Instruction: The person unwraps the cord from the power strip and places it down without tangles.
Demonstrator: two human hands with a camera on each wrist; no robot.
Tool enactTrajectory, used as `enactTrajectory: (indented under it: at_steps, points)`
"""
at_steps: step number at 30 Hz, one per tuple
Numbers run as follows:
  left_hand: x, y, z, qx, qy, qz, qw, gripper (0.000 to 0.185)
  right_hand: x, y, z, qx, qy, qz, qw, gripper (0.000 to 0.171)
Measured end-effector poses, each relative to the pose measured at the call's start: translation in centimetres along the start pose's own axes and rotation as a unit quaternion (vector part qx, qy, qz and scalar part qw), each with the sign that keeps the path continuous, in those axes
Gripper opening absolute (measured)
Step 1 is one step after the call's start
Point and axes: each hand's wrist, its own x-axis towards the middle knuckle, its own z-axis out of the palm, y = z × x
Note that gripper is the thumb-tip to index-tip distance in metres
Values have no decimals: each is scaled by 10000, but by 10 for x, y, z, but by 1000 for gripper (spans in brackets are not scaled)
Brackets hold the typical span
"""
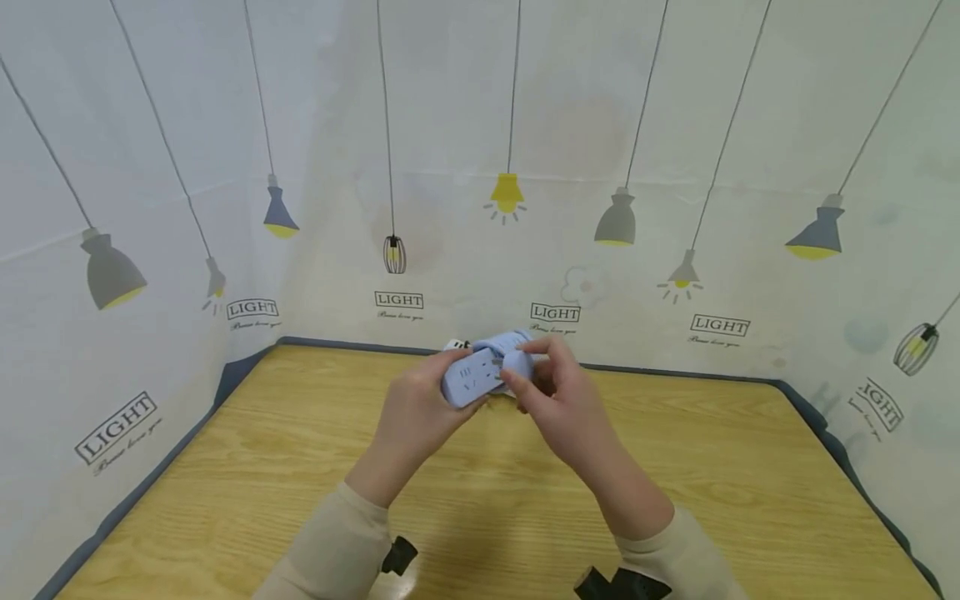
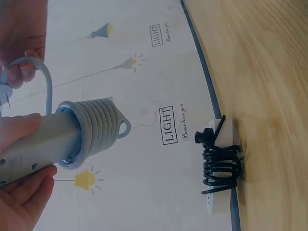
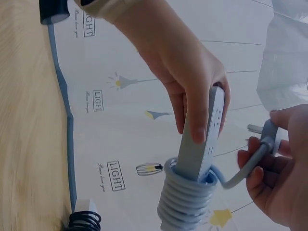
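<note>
My left hand point(image 1: 420, 396) grips a pale blue power strip point(image 1: 461, 383), its socket face turned up toward the head camera. The strip's cord point(image 3: 185, 204) is wound in several tight loops around its far end. From the coil, a free length bends over to the plug point(image 3: 271, 132), which my right hand point(image 1: 562, 400) pinches between thumb and fingers. In the right wrist view the metal prongs point(image 3: 255, 128) point toward the strip, with a gap between them. Both hands hold these things up above the table.
A second, white power strip point(image 2: 224, 139) lies at the table's back edge, wrapped in a black cord point(image 2: 221, 168). Wood-grain table point(image 1: 480, 500) spreads beneath my hands. A cloth backdrop point(image 1: 465, 108) printed with lamps encloses the back and sides.
</note>
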Motion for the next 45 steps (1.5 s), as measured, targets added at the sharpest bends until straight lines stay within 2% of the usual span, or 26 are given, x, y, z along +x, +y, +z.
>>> enactTrajectory:
  at_steps: [6,11,14,16,19,21,24,28,34,40,45]
  points:
    - [0,-2,-9,-137,153,-13,9998,54,0,5,-12,-20,243,-456,9987,29]
    - [1,-6,-15,-190,330,-53,9993,54,-4,11,-18,-192,100,-979,9950,36]
    - [1,-8,-18,-263,417,-160,9987,54,-7,16,-20,-569,-7,-1349,9892,44]
    - [1,-9,-20,-303,457,-200,9983,54,-8,20,-21,-859,-90,-1670,9822,47]
    - [3,-10,-22,-343,529,-168,9979,53,-8,25,-21,-1339,-166,-2195,9663,46]
    - [4,-11,-24,-343,592,-146,9975,53,-7,28,-21,-1507,-215,-2580,9541,44]
    - [6,-12,-26,-392,699,-164,9966,52,-6,30,-19,-1619,-312,-2924,9420,43]
    - [8,-11,-29,-439,785,-201,9957,52,-6,34,-17,-1751,-485,-3074,9341,44]
    - [11,-9,-31,-411,819,-249,9955,52,-7,39,-13,-2036,-664,-3405,9155,53]
    - [13,-6,-31,-437,820,-239,9954,52,-11,38,-12,-2284,-957,-3485,9040,59]
    - [14,-5,-30,-563,752,-190,9954,53,-17,36,-14,-2463,-1005,-3541,8966,54]
